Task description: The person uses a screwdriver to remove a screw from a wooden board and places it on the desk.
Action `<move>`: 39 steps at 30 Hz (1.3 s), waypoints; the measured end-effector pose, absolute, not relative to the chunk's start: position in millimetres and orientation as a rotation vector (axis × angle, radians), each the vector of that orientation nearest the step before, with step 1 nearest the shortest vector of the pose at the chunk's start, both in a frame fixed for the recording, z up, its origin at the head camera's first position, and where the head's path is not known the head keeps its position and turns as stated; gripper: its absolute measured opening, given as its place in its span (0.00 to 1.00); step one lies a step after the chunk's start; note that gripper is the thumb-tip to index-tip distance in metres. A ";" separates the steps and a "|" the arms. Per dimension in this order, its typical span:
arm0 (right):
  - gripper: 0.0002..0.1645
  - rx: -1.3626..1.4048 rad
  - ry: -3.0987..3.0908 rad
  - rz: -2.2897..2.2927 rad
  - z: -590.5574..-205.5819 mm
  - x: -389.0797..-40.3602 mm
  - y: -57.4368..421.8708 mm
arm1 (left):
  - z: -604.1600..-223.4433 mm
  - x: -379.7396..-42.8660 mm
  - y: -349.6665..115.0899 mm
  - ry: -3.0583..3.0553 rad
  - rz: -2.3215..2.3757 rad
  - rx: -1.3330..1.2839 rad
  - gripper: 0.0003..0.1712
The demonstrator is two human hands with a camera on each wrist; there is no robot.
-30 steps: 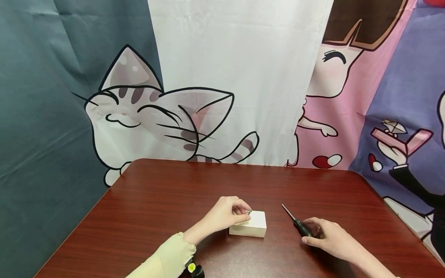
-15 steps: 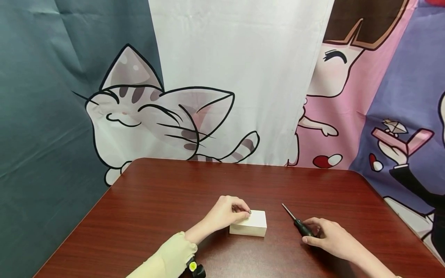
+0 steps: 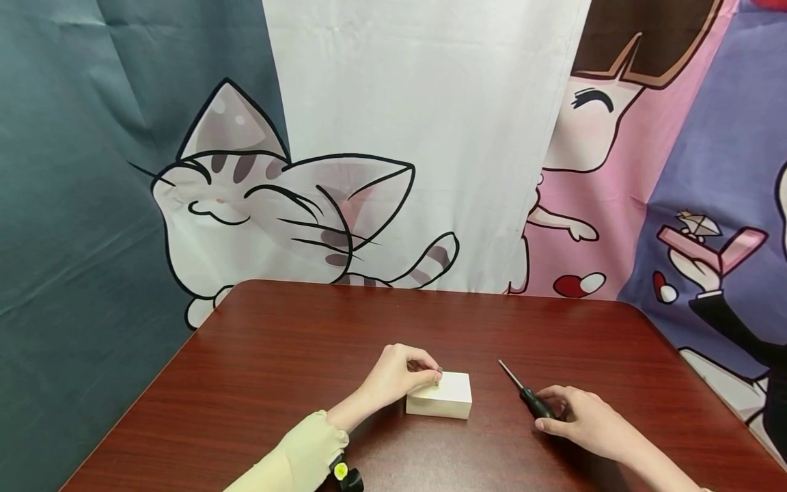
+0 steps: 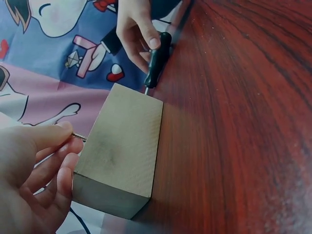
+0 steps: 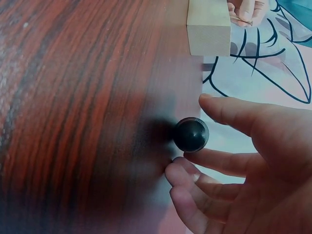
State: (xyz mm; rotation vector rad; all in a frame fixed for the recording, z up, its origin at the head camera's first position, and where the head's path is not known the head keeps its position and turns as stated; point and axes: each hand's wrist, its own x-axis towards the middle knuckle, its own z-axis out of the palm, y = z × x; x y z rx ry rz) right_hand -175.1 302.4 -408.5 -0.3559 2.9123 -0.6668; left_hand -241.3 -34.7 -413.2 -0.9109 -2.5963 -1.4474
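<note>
Between thumb and fingertips, my left hand pinches a small threaded screw, close against the top of a pale wooden block. Its other fingers rest by the block's near end in the left wrist view. A screwdriver with a black handle and thin metal shaft lies on the table right of the block, tip pointing away and left. My right hand lies around the handle with loosely bent fingers. In the right wrist view a gap shows between its thumb and the handle's round end.
The reddish-brown wooden table reaches back to a cartoon-printed cloth. A black wrist strap with a camera sits at my left cuff.
My left fingers have shifted slightly up and left over the block, and more of the screw shows beneath them. The right hand, screwdriver and block stay in place.
</note>
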 end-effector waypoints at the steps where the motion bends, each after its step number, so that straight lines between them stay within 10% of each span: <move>1: 0.30 -0.356 2.912 -0.666 -408.5 -175.0 302.4 | -413.2 -241.3 -34.6 -2.590 -1.453 -0.902 0.03; 39: 0.26 -0.402 2.946 -0.645 -410.9 -173.0 303.7 | -408.9 -244.6 -122.9 -2.476 -1.452 -0.865 0.09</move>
